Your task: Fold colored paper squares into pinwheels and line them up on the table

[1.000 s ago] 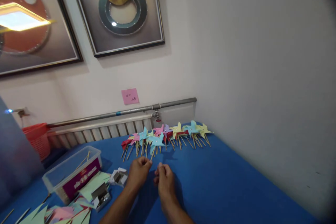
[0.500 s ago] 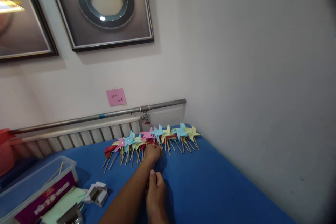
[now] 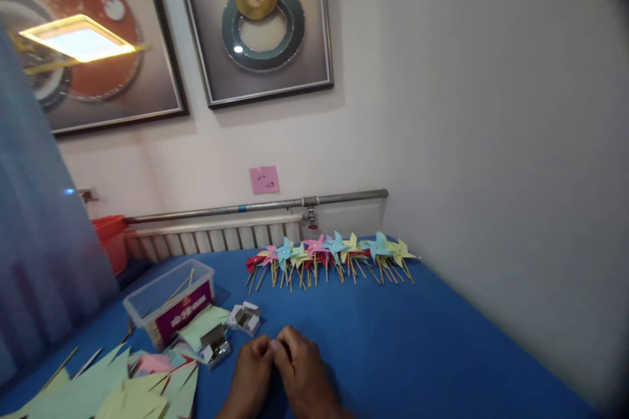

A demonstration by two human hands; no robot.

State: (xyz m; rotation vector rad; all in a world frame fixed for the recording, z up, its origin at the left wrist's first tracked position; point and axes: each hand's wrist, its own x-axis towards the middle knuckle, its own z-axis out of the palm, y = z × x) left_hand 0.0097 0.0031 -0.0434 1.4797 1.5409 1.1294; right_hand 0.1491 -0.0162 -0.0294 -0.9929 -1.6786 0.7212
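Observation:
My left hand and my right hand are together above the blue table, their fingertips meeting. Both are closed with the fingers curled in. Anything pinched between them is too small or hidden to make out. Beyond them, a row of paper pinwheels in pink, blue, yellow and red lies along the far edge, wooden sticks toward me. Just left of my hands are two small open boxes, one white and one with a dark inside.
A clear plastic bin with a few sticks stands at the left. Cut paper sheets spread over the front left of the blue table. Behind are a red basket, a radiator and a pipe; a blue curtain hangs at left.
My left hand has drawn back from the pinwheel row and now meets my right hand nearer to me. The view has swung left, bringing in the curtain and more paper.

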